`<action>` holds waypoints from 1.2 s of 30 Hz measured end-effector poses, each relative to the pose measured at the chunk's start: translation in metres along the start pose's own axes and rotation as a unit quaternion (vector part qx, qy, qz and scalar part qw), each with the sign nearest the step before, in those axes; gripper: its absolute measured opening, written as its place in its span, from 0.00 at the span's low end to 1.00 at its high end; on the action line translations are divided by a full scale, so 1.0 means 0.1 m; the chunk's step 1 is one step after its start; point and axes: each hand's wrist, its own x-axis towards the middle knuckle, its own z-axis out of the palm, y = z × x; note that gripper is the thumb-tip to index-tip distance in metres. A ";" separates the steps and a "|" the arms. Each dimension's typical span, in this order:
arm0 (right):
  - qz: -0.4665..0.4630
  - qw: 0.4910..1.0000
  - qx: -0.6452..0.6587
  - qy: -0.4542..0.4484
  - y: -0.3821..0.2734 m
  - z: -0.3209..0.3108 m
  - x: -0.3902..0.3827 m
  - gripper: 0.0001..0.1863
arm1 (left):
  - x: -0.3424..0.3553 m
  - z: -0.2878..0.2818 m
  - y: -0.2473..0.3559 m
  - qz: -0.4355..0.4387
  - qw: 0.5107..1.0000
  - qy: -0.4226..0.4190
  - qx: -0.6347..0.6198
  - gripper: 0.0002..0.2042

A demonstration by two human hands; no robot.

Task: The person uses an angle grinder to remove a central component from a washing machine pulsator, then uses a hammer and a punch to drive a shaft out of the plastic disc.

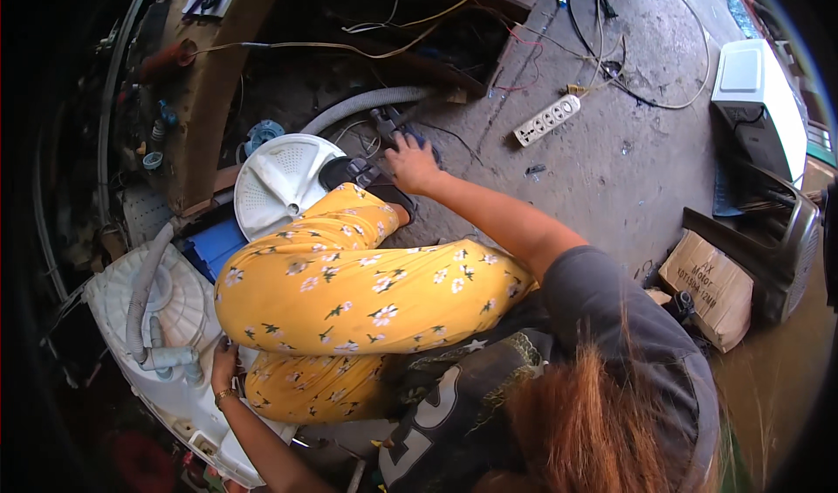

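Observation:
My right hand (414, 163) reaches to the floor, fingers spread over a dark power tool (385, 125) that looks like a drill; whether it grips the tool is unclear. Beside it is my foot in a black sandal (360, 175). My left hand (224, 366) is low at the left, its fingers closed around a small dark thing I cannot make out. It is against a white plastic washing machine body (122, 314) lying on its side, with a grey corrugated hose (140, 305) and a pipe fitting (170, 359). A white perforated pulsator disc (266, 183) leans near my knee.
Loose cables (602, 39) and a white power strip (548, 119) lie on the concrete floor. At the right are a white appliance (759, 100), a dark plastic chair (781, 240) and a cardboard box (709, 284). A wooden post (209, 100) and blue bin (214, 247) stand left.

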 end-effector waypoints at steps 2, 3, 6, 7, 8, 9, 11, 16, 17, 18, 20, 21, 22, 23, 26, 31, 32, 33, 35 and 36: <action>0.020 0.998 -0.045 0.027 0.25 0.01 -0.17 0.27 | 0.01 0.04 -0.10 -0.048 0.997 -0.052 -0.025 0.16; 0.037 0.997 -0.054 0.050 0.53 0.05 -0.29 0.26 | 0.04 0.12 0.02 -0.042 0.997 -0.058 -0.018 0.16; 0.066 0.990 -0.123 0.030 1.01 0.06 -0.64 0.27 | -0.10 0.11 0.10 -0.044 0.998 -0.043 0.026 0.19; 0.069 0.990 -0.123 0.029 1.23 0.08 -0.78 0.27 | -0.11 0.12 0.19 -0.043 0.998 -0.045 0.029 0.19; 0.047 0.988 -0.142 0.048 1.47 0.11 -0.90 0.28 | -0.11 0.11 0.37 -0.046 0.998 -0.043 0.024 0.19; 0.020 0.985 -0.158 0.065 1.60 0.13 -1.01 0.29 | -0.14 0.09 0.49 -0.052 0.998 -0.039 0.017 0.18; 0.007 0.984 -0.174 0.041 1.60 0.14 -1.10 0.31 | -0.21 0.02 0.60 -0.058 0.998 -0.032 0.006 0.19; 0.048 0.970 -0.237 -0.028 1.40 0.09 -1.05 0.34 | -0.38 0.03 1.05 0.071 0.995 0.000 0.077 0.20; 0.075 0.964 -0.249 -0.060 1.34 0.09 -1.02 0.37 | -0.41 0.03 1.12 0.110 0.990 0.011 0.082 0.20; 0.060 0.964 -0.259 0.005 1.35 0.14 -1.02 0.30 | -0.46 0.03 1.19 0.161 0.985 0.002 0.070 0.19; 0.066 0.966 -0.244 -0.063 1.01 0.01 -0.79 0.26 | -0.54 -0.05 0.97 0.221 0.973 0.018 0.070 0.18; 0.090 0.961 -0.223 -0.135 0.85 -0.06 -0.68 0.22 | -0.60 -0.05 0.90 0.279 0.955 0.046 0.090 0.16; 0.068 0.984 -0.159 -0.039 0.72 -0.10 -0.60 0.16 | -0.62 -0.02 0.86 0.338 0.932 0.075 0.111 0.14; 0.070 0.994 -0.078 -0.030 0.64 -0.20 -0.46 0.15 | -0.68 0.05 1.02 0.351 0.929 0.067 0.101 0.14; -0.049 0.990 0.118 0.061 0.12 -0.26 0.22 0.15 | -0.88 0.06 1.09 0.319 0.946 0.041 0.045 0.11; 0.024 0.909 0.416 0.020 -1.31 0.03 1.72 0.15 | -0.69 0.12 0.72 0.318 0.943 0.075 -0.058 0.11; 0.040 0.895 0.443 0.025 -1.01 -0.08 2.27 0.16 | -0.60 0.07 0.98 0.337 0.939 0.034 -0.054 0.10; 0.081 0.877 0.473 -0.028 -1.53 0.14 2.48 0.17 | -0.60 0.00 0.77 0.282 0.959 0.010 -0.041 0.10; 0.114 0.842 0.528 -0.013 -1.73 0.29 3.17 0.18 | -0.47 -0.02 0.67 0.288 0.955 0.017 -0.073 0.13; 0.161 0.820 0.547 -0.049 -2.03 0.54 3.42 0.15 | -0.53 -0.06 0.67 0.250 0.966 0.012 -0.069 0.14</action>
